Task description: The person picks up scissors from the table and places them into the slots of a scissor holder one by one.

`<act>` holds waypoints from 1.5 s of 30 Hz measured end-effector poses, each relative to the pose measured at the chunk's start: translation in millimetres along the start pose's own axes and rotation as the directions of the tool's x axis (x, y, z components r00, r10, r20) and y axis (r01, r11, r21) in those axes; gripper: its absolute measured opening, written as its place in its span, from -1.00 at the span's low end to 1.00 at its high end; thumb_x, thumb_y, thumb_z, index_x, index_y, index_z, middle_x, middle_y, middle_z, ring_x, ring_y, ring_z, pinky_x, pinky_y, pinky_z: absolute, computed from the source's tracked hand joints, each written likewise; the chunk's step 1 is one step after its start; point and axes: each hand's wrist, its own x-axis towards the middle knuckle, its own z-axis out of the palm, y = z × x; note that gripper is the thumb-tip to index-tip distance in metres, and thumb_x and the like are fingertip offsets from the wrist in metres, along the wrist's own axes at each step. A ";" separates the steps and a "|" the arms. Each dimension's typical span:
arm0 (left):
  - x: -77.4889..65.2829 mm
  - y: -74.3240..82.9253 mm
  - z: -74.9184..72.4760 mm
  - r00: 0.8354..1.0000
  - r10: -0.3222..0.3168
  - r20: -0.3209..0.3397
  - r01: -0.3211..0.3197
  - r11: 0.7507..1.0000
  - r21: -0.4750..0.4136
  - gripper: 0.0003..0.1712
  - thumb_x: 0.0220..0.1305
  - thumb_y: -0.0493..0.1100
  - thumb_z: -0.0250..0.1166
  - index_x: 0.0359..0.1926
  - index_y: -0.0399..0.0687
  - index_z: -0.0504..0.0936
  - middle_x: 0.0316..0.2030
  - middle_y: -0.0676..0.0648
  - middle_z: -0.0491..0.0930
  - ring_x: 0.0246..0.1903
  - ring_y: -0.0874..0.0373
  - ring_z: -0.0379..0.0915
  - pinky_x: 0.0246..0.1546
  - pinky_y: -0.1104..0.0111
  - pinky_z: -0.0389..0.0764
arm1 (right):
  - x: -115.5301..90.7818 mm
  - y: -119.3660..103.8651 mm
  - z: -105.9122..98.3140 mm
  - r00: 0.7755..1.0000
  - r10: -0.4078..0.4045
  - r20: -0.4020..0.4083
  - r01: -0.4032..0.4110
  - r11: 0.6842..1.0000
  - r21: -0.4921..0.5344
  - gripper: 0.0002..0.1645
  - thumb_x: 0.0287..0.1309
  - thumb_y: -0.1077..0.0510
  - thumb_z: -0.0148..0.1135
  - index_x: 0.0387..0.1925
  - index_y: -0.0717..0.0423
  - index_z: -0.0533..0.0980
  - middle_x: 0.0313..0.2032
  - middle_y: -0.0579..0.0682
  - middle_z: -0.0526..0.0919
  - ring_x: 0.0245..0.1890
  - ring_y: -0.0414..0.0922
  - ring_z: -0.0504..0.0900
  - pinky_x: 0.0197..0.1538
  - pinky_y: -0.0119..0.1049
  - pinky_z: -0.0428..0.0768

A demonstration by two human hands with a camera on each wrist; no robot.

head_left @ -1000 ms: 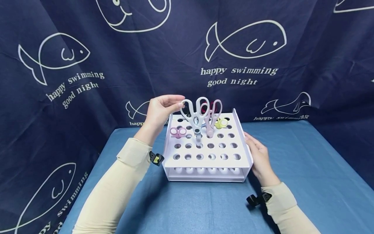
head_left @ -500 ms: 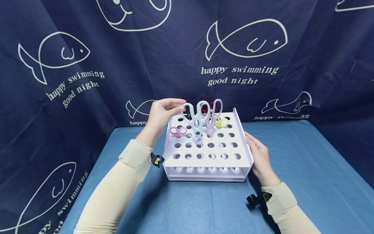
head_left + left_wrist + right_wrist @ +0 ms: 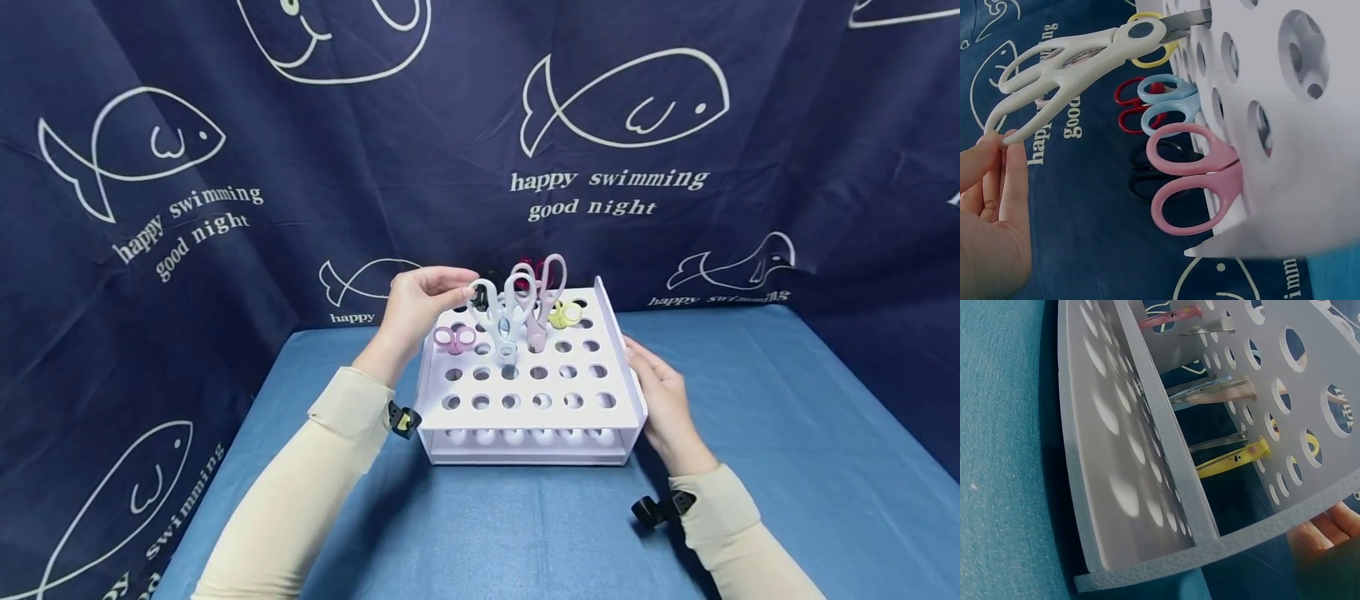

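Near the middle of the table stands a white rack (image 3: 495, 415) with rows of round holes. My left hand (image 3: 416, 310) pinches one handle loop of the white scissors (image 3: 1079, 69) between thumb and fingers. Their blades point down into a hole of the rack's top plate, seen in the left wrist view. At the rack's right side, my right hand (image 3: 663, 400) holds the side panel; the right wrist view shows part of it beyond the panel's edge. Close to the white scissors stand taller pink scissors (image 3: 537, 333), handles up.
Other scissors fill holes towards the back: small pink scissors (image 3: 1194, 169), black scissors (image 3: 1138, 181), light blue scissors (image 3: 1175, 115), red scissors (image 3: 1127, 119) and yellow scissors (image 3: 564, 315). A dark blue fish-print curtain (image 3: 420, 192) hangs right behind the blue table (image 3: 517, 533).
My left hand and the white scissors have come down a little, the blades deeper in the hole. The right hand stays at the rack's side, and the rack has not visibly moved.
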 end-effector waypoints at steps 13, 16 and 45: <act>-3.0 -10.8 1.8 1.000 -0.012 0.014 0.012 0.999 0.038 -0.75 0.12 -0.26 0.43 -0.13 -0.14 0.74 -0.26 -0.05 0.76 -0.27 0.29 0.65 -0.11 0.42 0.65 | 0.1 -0.8 1.1 1.000 0.008 0.006 -0.008 1.000 0.001 -0.27 0.31 -0.07 0.17 0.37 0.23 0.28 -0.13 -0.37 0.69 -0.12 -0.42 0.64 -0.09 -0.52 0.63; -4.5 -12.1 2.8 1.000 -0.019 0.020 0.018 0.999 0.041 -0.76 0.13 -0.26 0.42 -0.13 -0.12 0.74 -0.26 -0.05 0.76 -0.28 0.29 0.65 -0.11 0.41 0.65 | -0.1 -0.9 1.4 1.000 0.008 0.002 -0.008 1.000 -0.003 -0.27 0.31 -0.06 0.17 0.37 0.22 0.28 -0.13 -0.37 0.69 -0.13 -0.42 0.64 -0.10 -0.53 0.63; -9.8 -20.4 8.1 0.999 -0.021 0.042 0.019 0.999 0.037 -0.78 0.14 -0.27 0.41 -0.15 -0.14 0.75 -0.21 -0.12 0.74 -0.34 0.29 0.61 -0.24 0.47 0.61 | 0.4 1.1 -0.9 1.000 -0.006 0.005 0.006 1.000 0.007 -0.27 0.31 -0.06 0.18 0.37 0.24 0.28 -0.13 -0.36 0.70 -0.12 -0.40 0.65 -0.09 -0.51 0.63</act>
